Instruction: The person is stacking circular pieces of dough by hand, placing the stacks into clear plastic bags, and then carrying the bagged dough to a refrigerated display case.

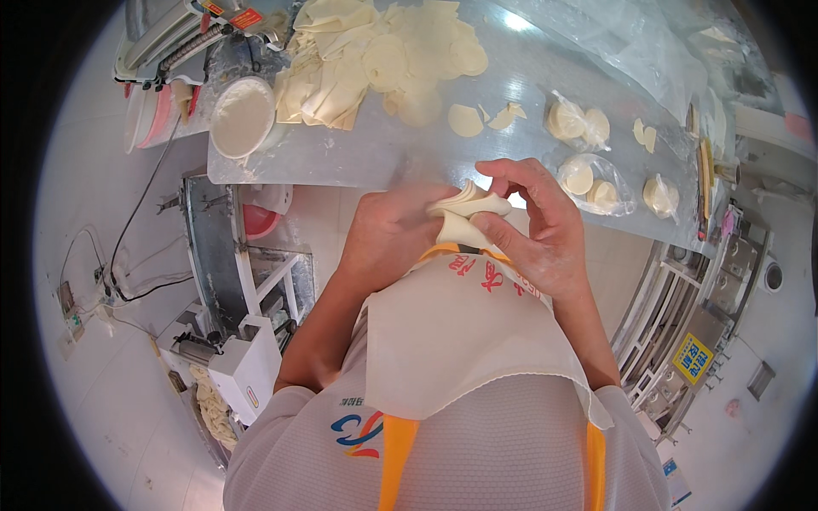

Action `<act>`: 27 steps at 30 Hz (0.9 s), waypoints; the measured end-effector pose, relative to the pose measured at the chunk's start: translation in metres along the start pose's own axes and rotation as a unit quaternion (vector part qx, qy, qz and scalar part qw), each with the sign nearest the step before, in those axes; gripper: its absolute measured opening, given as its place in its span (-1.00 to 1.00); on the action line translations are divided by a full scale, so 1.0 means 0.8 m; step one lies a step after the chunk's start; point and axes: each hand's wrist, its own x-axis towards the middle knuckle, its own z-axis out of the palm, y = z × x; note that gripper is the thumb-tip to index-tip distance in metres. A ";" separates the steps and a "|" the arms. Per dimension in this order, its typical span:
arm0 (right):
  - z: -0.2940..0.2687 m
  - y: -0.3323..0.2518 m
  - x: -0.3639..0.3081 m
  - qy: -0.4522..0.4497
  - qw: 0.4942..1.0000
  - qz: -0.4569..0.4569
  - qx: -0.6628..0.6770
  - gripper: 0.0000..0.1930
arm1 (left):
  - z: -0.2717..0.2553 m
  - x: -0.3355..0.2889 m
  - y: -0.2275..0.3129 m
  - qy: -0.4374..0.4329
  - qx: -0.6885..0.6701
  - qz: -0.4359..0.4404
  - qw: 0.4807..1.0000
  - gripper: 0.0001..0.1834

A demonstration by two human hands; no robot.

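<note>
In front of my chest, just off the metal table's front edge, both hands hold a small bent stack of thin pale dough wrappers [467, 204]. My left hand [383, 232] is closed round the left end of the stack; its fingertips are partly hidden. On the other side, my right hand [545, 234] pinches the right end, thumb against the lower wrappers, with the index finger curled above. A large pile of flat dough wrappers [385, 60] lies at the far left of the table. Nearer to my hands are a loose wrapper [464, 121] and some torn dough scraps [506, 116].
Several plastic bags of round wrappers [601, 194] sit at the table's right. A white tub of flour [243, 117] stands at its left corner, beside a machine [175, 38]. A metal rack [673, 341] is at right; a white machine [247, 370] is at lower left.
</note>
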 end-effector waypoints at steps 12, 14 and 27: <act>0.000 0.004 0.001 0.001 1.000 -0.024 0.014 -0.58 | 0.006 0.004 -0.020 0.029 0.008 0.075 0.997 -0.68; 0.000 0.003 0.002 0.003 1.000 -0.023 0.002 -0.59 | 0.008 0.005 -0.020 0.025 -0.021 0.042 0.999 -0.66; -0.002 0.011 -0.014 -0.021 0.988 -0.149 -0.030 -0.75 | 0.018 -0.002 -0.008 -0.008 -0.188 -0.078 0.979 -0.44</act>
